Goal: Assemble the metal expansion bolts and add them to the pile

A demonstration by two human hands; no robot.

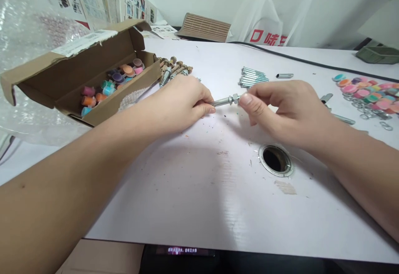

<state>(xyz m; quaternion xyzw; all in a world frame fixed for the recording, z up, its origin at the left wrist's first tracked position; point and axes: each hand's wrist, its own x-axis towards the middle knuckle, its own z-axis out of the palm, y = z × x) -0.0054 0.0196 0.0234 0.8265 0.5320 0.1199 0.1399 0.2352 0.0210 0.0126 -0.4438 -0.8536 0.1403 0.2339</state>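
A metal bolt [222,101] with a sleeve, a washer and a nut lies level between my two hands, over the white table. My left hand [183,101] pinches the sleeve end with closed fingers. At the other end, the thumb and fingers of my right hand [274,103] close on the tip beside the nut. Beyond them lies a bundle of thin silver bolts [253,77], and a short metal sleeve [284,75] rests to its right. Brass-coloured and silver assembled bolts [175,69] are piled behind my left hand.
An open cardboard box [124,95] with coloured caps stands at the left, near bubble wrap [28,66]. More coloured caps [370,93] and washers [363,108] lie at the right. The table [187,199] has a round hole [276,160]. A black cable [299,59] crosses the back.
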